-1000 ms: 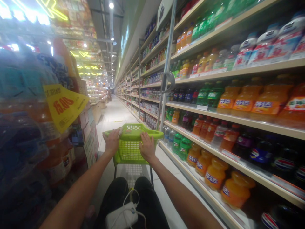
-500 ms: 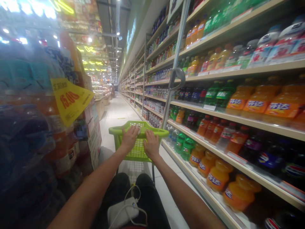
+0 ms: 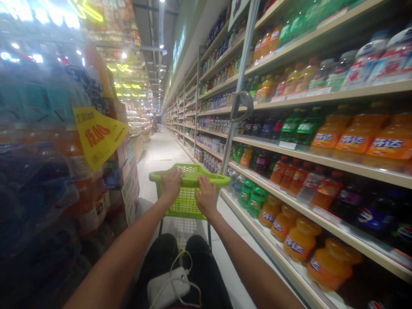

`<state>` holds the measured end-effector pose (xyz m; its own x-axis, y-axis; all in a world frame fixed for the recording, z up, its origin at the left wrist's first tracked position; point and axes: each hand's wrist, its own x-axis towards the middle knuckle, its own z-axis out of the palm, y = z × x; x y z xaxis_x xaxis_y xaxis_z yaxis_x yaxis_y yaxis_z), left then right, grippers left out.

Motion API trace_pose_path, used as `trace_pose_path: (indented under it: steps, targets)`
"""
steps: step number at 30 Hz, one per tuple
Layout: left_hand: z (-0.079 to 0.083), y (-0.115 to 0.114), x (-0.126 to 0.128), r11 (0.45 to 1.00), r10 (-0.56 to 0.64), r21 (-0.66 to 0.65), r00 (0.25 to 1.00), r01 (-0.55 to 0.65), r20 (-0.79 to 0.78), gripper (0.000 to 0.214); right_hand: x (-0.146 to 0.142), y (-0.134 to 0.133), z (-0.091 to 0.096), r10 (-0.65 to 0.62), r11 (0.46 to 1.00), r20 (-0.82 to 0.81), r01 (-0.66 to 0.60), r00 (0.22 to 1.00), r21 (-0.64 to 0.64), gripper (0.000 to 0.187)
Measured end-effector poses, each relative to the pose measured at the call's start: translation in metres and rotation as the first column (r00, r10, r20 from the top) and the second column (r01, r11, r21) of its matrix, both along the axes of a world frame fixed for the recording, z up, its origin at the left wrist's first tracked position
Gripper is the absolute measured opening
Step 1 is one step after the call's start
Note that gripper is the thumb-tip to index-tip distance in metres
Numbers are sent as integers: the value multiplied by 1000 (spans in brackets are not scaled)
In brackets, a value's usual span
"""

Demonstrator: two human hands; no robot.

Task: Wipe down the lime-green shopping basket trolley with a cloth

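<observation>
Fingers of the left hand (image 3: 171, 187) and the right hand (image 3: 207, 198) hold the near rim of a lime-green perforated plastic cart basket (image 3: 186, 201) directly beneath them, with a yellow angular price sign (image 3: 99, 137) to their left and rounded, orange-filled plastic bottles (image 3: 299, 241) to their right.

Uneven exposure. Ceiling lamps (image 3: 162, 46) and yellow neon (image 3: 88, 10) light the scene; top-left glare blown out. Floor (image 3: 154, 148) bright, lower corners near-black. Cart (image 3: 188, 182) reasonably sharp. Left bottles (image 3: 41, 161) smeared, right bottles (image 3: 350, 137) soft, stretched toward the edge.
</observation>
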<state>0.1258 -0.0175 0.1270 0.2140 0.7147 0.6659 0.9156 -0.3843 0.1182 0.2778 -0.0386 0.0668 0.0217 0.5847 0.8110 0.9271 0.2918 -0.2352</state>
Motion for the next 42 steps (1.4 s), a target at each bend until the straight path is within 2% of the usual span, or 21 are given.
trace_pose_path:
  steps: [4, 8, 11, 14, 16, 22, 27, 28, 32, 38, 42]
  targets:
    - [-8, -3, 16, 993, -103, 51, 993, 106, -57, 41, 4, 1, -1, -1, 1000, 7, 1, 1000, 1, 45]
    - [-9, 2, -6, 983, -152, 78, 978, 164, -146, 43, 7, 0, -1, 5, 1000, 21, -5, 1000, -1, 45]
    - [-5, 7, -30, 995, -57, 77, 991, 67, -117, 41, 6, 0, -1, 10, 1000, 25, -10, 1000, 4, 46]
    - [-3, 9, -38, 999, 30, 33, 999, -29, -32, 38, 4, 0, -1, 9, 1000, 13, -9, 1000, 5, 46]
    - [-2, 7, -31, 1000, 28, 7, 1000, -28, -2, 39, 3, -1, 0, 14, 1000, 10, -14, 1000, -4, 46]
    - [1, -8, 10, 997, -60, -46, 996, 63, 65, 39, -6, -4, 10, 14, 1000, -33, -14, 999, -6, 43]
    - [1, -13, 28, 974, -195, -85, 970, 209, 147, 46, -26, 2, 27, 166, 985, -28, -164, 986, 61, 44]
    - [0, -12, 29, 973, -188, -106, 969, 206, 158, 48, -29, 3, 30, 183, 982, -24, -182, 983, 52, 44]
    - [-5, -7, 13, 968, -164, -166, 977, 186, 135, 54, -28, 11, 33, 175, 984, 28, -175, 984, -10, 39]
    - [-16, 4, -28, 961, -250, -123, 968, 250, 12, 64, -16, 21, 29, 106, 989, 150, -120, 983, 86, 38]
    - [-22, 13, -35, 970, -224, -88, 974, 225, 29, 56, -20, 27, 32, 88, 988, 223, -113, 971, 104, 45]
